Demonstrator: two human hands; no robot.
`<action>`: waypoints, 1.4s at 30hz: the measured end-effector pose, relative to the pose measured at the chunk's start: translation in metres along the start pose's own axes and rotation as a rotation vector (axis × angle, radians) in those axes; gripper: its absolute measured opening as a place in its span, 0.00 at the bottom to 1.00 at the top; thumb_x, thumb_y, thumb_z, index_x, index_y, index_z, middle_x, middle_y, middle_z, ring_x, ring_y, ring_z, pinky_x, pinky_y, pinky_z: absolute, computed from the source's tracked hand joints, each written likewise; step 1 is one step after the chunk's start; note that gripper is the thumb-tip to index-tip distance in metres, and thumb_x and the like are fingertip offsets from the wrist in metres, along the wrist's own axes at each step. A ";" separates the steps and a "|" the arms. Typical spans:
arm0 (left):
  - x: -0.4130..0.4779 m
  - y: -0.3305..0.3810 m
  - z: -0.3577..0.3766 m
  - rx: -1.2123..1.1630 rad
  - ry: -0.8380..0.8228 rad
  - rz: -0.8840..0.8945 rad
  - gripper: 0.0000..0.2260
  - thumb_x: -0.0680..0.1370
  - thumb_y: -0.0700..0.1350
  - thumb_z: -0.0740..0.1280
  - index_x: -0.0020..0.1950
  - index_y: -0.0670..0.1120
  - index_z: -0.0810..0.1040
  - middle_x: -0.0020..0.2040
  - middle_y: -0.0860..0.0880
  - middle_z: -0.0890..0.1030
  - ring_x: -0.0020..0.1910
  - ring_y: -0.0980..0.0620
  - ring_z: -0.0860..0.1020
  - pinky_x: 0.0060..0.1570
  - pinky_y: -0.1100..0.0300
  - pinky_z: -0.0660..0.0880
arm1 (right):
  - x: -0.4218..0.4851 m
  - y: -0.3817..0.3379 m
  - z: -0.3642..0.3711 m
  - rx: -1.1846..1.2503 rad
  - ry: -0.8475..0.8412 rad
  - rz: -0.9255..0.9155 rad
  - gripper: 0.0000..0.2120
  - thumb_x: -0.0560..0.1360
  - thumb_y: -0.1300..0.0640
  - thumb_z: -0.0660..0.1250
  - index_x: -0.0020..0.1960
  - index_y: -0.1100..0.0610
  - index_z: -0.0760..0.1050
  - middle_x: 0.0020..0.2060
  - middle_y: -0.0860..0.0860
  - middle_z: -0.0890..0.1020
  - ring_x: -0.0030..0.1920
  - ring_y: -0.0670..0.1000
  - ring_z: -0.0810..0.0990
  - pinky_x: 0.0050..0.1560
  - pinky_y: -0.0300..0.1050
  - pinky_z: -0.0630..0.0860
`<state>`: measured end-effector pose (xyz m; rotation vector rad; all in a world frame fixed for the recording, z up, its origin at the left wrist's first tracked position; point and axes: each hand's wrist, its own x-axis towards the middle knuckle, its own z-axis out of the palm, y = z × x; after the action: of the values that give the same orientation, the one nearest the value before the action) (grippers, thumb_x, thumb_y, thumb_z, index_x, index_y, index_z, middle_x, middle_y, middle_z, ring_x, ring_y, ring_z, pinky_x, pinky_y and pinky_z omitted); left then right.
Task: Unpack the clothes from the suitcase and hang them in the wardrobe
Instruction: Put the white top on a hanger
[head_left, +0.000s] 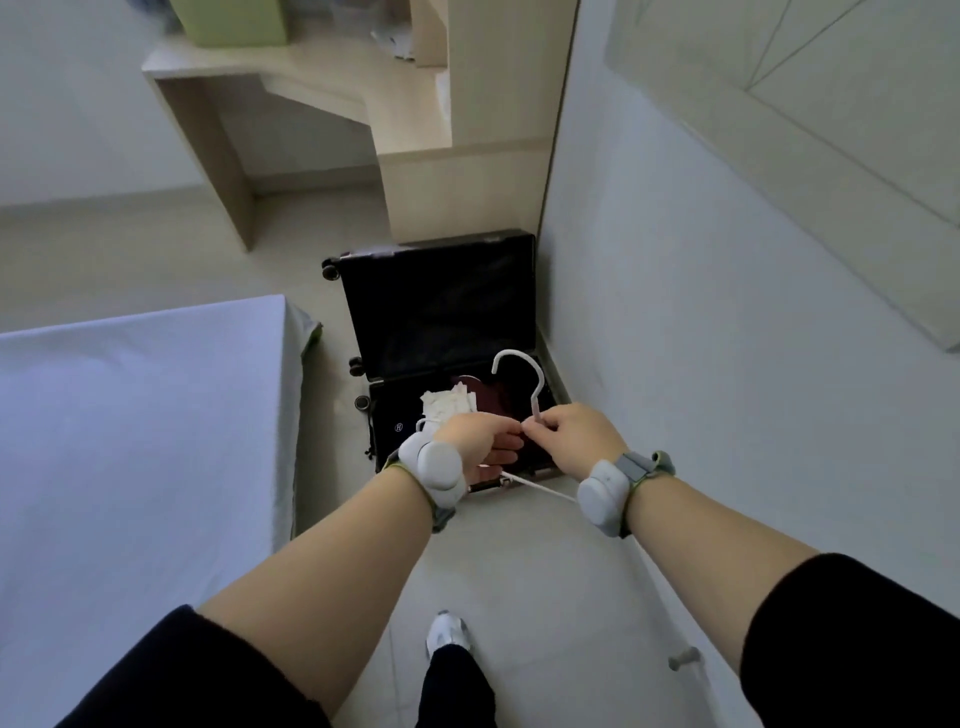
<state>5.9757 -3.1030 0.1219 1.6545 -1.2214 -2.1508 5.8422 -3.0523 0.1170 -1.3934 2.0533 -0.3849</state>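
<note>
While clothes (451, 406) lie in the suitcase (441, 291), left hand (475, 441) & right hand (571, 436) both grip a bare hanger (521, 358); prob. nothing hung yet.

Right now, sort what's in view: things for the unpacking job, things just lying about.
Job: white hanger, held by left hand and right hand; open black suitcase; dark red garment; white cloth.
Lying about: bed; wooden desk; green box.

The open suitcase (441, 312) fills the thin strip of floor (519, 571) between the bed (145, 415) on the left and the white wall (675, 364) on the right. There is free room above it. A desk (218, 156) stands behind it.
</note>
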 end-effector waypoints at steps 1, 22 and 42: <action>0.017 0.011 -0.011 -0.019 0.024 -0.011 0.05 0.77 0.44 0.66 0.48 0.44 0.79 0.40 0.49 0.79 0.39 0.53 0.76 0.44 0.60 0.71 | 0.021 -0.002 -0.002 -0.018 -0.007 0.010 0.19 0.78 0.46 0.61 0.40 0.59 0.79 0.29 0.51 0.75 0.34 0.52 0.73 0.31 0.43 0.65; 0.376 0.055 -0.118 -0.252 0.470 -0.320 0.06 0.80 0.43 0.62 0.53 0.42 0.74 0.38 0.48 0.77 0.33 0.53 0.73 0.37 0.61 0.70 | 0.415 0.055 0.035 0.023 -0.169 0.053 0.16 0.77 0.55 0.55 0.46 0.66 0.75 0.35 0.60 0.80 0.36 0.56 0.76 0.36 0.48 0.74; 0.740 -0.185 -0.175 0.290 0.504 -0.454 0.34 0.75 0.51 0.68 0.76 0.48 0.56 0.67 0.45 0.72 0.55 0.45 0.76 0.53 0.53 0.75 | 0.596 0.218 0.285 0.214 -0.205 0.092 0.09 0.77 0.54 0.61 0.46 0.49 0.80 0.34 0.53 0.80 0.31 0.47 0.74 0.30 0.34 0.69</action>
<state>5.9133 -3.4929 -0.5539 2.6039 -1.1119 -1.6203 5.7148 -3.4793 -0.4178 -1.1569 1.8430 -0.3927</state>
